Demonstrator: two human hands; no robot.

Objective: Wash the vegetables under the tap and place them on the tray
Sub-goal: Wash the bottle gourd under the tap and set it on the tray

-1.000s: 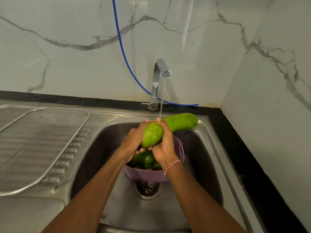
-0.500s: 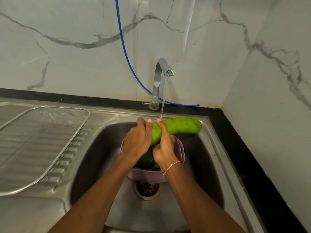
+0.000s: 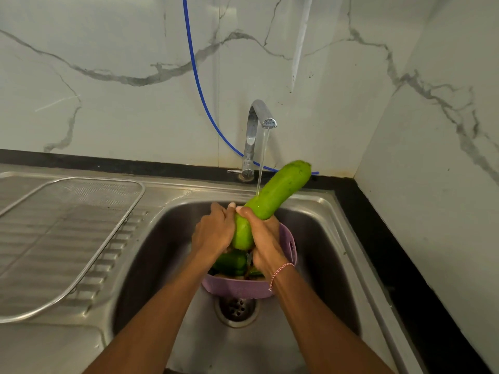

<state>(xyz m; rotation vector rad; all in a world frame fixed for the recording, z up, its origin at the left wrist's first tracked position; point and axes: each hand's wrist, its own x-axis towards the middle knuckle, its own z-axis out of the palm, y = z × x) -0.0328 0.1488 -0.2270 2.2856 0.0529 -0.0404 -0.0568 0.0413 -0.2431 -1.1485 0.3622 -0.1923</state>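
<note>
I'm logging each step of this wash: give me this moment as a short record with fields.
Held: long green gourd, tilted, far end raised rightward
Left hand: grips gourd's lower end
Right hand: grips gourd's lower end
Tap: running onto the gourd
Purple basket: in sink, holds green pepper
Tray: on drainboard, left of sink

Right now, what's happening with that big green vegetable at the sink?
A person's left hand and right hand both grip a long light-green gourd, held tilted under water running from the curved steel tap. Below it, a purple plastic basket in the steel sink holds more green vegetables. The gourd is not yet on the wire mesh tray at the left.
</note>
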